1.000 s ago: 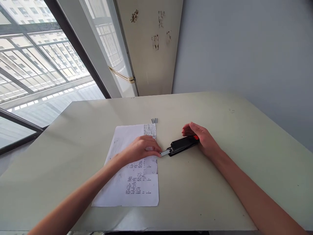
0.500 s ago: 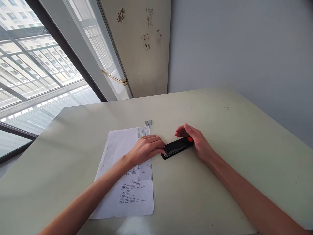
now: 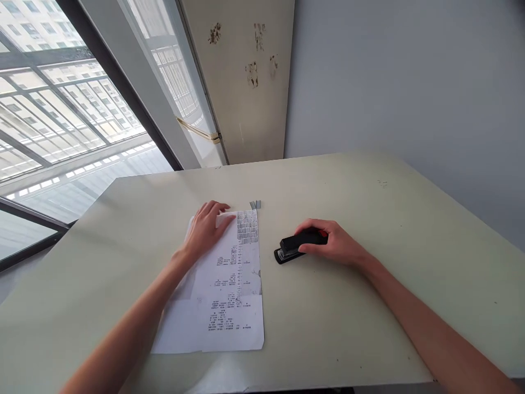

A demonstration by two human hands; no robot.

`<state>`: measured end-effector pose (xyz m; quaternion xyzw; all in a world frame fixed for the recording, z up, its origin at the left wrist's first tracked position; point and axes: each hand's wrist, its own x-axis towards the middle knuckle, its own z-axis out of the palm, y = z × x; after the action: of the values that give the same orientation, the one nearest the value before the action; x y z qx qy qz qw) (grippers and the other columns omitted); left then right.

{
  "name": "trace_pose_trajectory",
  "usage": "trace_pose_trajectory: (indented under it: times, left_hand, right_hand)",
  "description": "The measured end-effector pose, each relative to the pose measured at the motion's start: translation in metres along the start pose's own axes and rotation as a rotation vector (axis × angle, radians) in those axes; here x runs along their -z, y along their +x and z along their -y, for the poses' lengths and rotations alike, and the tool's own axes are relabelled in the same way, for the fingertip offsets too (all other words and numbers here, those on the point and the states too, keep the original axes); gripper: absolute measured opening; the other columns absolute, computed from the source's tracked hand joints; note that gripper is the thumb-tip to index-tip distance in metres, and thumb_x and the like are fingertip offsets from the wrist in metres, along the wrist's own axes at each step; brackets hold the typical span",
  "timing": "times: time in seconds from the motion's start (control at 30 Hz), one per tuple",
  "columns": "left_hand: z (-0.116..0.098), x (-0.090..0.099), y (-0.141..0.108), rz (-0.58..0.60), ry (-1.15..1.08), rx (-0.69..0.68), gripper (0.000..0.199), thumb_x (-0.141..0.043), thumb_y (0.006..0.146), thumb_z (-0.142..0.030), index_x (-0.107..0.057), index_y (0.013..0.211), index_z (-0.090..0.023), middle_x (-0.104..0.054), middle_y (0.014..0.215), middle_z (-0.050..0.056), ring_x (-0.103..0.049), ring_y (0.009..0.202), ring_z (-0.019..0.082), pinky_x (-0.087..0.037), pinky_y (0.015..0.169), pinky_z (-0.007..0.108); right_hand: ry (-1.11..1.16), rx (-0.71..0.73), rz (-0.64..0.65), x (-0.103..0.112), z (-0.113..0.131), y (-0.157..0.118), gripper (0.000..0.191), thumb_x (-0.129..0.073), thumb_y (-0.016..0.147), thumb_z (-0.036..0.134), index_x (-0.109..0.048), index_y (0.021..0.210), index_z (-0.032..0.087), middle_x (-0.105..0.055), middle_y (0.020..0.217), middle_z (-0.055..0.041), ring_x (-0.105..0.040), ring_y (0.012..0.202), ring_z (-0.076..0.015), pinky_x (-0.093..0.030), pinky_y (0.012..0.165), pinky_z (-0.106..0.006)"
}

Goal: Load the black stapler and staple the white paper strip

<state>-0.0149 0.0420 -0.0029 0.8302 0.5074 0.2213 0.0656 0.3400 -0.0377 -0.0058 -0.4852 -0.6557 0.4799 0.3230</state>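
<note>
A black stapler (image 3: 292, 245) with a red patch at its back end lies on the table, its front pointing left. My right hand (image 3: 326, 239) grips the rear half, thumb on the near side and fingers over the far side. Left of it, printed sheets of paper (image 3: 229, 323) lie flat. Across the top left part of the paper rests my left hand (image 3: 207, 225), its fingers stretched out and the thumb apart. Two small grey staple strips (image 3: 255, 204) sit just beyond the paper's top right corner.
The pale table (image 3: 369, 306) runs to a grey wall (image 3: 402, 82) on the right. Behind its far edge stands a refrigerator (image 3: 250, 120) with worn patches. A window (image 3: 69, 109) with railings outside is at the left.
My left hand has left the stapler's front end and moved left onto the paper. My right hand has closed round the stapler's rear. The view has shifted slightly.
</note>
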Motion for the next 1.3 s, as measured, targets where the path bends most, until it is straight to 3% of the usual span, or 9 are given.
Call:
trace_pose_trajectory:
  times: [0.1,0.2,0.5,0.9,1.0,1.07,1.13,1.2,1.3]
  left_hand:
    - [0.028,0.004,-0.002,0.001,0.076,0.114,0.039,-0.049,0.105,-0.054,-0.062,0.12,-0.021,-0.064,0.124,0.013,-0.055,0.12,0.033,-0.042,0.108,0.053]
    - [0.033,0.002,-0.008,0.007,0.078,0.13,0.037,-0.05,0.103,-0.056,-0.061,0.102,-0.021,-0.063,0.109,0.011,-0.053,0.109,0.031,-0.04,0.107,0.054]
    - [0.013,-0.002,-0.031,0.033,-0.19,0.068,0.037,-0.053,0.104,-0.056,-0.05,0.088,-0.022,-0.061,0.098,0.004,-0.053,0.099,0.024,-0.043,0.1,0.046]
    - [-0.032,-0.034,-0.027,-0.001,-0.216,0.053,0.033,-0.06,0.103,-0.051,-0.057,0.09,-0.021,-0.063,0.103,0.006,-0.053,0.104,0.027,-0.041,0.102,0.05]
    - [-0.039,-0.025,-0.032,-0.087,-0.223,0.03,0.022,-0.06,0.105,-0.043,-0.06,0.105,-0.021,-0.062,0.12,0.009,-0.052,0.115,0.028,-0.04,0.109,0.051]
    - [-0.045,-0.01,-0.039,-0.139,-0.253,-0.057,0.018,-0.058,0.107,-0.037,-0.06,0.116,-0.022,-0.061,0.13,0.01,-0.051,0.123,0.028,-0.04,0.112,0.05]
    - [-0.05,0.005,-0.051,-0.062,-0.306,-0.205,0.016,-0.054,0.109,-0.035,-0.061,0.116,-0.023,-0.063,0.128,0.009,-0.054,0.123,0.026,-0.043,0.111,0.047]
    - [-0.055,0.016,-0.066,0.114,-0.344,-0.363,0.018,-0.055,0.109,-0.039,-0.064,0.116,-0.025,-0.066,0.131,0.009,-0.056,0.128,0.027,-0.046,0.112,0.047]
    - [-0.063,0.015,-0.087,0.274,-0.319,-0.482,0.037,-0.064,0.104,-0.048,-0.064,0.135,-0.029,-0.054,0.156,0.012,-0.042,0.15,0.036,-0.044,0.118,0.056]
  right_hand:
    - [-0.016,0.019,0.02,-0.001,0.0,-0.001,0.035,-0.086,0.078,0.053,-0.076,0.099,0.027,-0.075,0.097,-0.0034,-0.067,0.087,-0.0246,-0.053,0.074,-0.036]
    - [-0.022,0.034,-0.005,-0.005,-0.001,-0.002,0.033,-0.087,0.077,0.051,-0.077,0.097,0.027,-0.076,0.098,-0.004,-0.068,0.089,-0.0257,-0.054,0.074,-0.036]
    - [-0.108,-0.017,-0.049,-0.014,0.004,-0.014,0.036,-0.084,0.08,0.057,-0.077,0.099,0.027,-0.078,0.1,-0.0046,-0.069,0.088,-0.0264,-0.053,0.075,-0.037]
    - [-0.182,-0.085,-0.055,-0.018,0.009,-0.026,0.04,-0.084,0.078,0.06,-0.077,0.1,0.028,-0.079,0.1,-0.0043,-0.069,0.09,-0.0283,-0.054,0.078,-0.039]
    - [-0.267,-0.08,-0.035,-0.014,0.016,-0.031,0.042,-0.075,0.085,0.067,-0.078,0.102,0.029,-0.079,0.098,-0.0045,-0.067,0.083,-0.0266,-0.053,0.074,-0.039]
    - [-0.31,-0.085,-0.038,-0.011,0.021,-0.034,0.045,-0.066,0.091,0.071,-0.079,0.105,0.03,-0.079,0.103,-0.0049,-0.068,0.085,-0.0266,-0.053,0.072,-0.039]
    - [-0.313,-0.108,-0.075,-0.011,0.026,-0.034,0.047,-0.057,0.096,0.072,-0.078,0.11,0.032,-0.079,0.113,-0.0052,-0.07,0.098,-0.029,-0.054,0.078,-0.039]
    - [-0.283,-0.136,-0.13,-0.015,0.031,-0.032,0.049,-0.05,0.1,0.072,-0.076,0.114,0.033,-0.076,0.124,-0.0053,-0.068,0.115,-0.0314,-0.054,0.092,-0.041]
    - [-0.26,-0.153,-0.211,-0.027,0.04,-0.024,0.053,-0.041,0.104,0.072,-0.074,0.116,0.032,-0.073,0.133,-0.0061,-0.062,0.13,-0.0331,-0.047,0.11,-0.047]
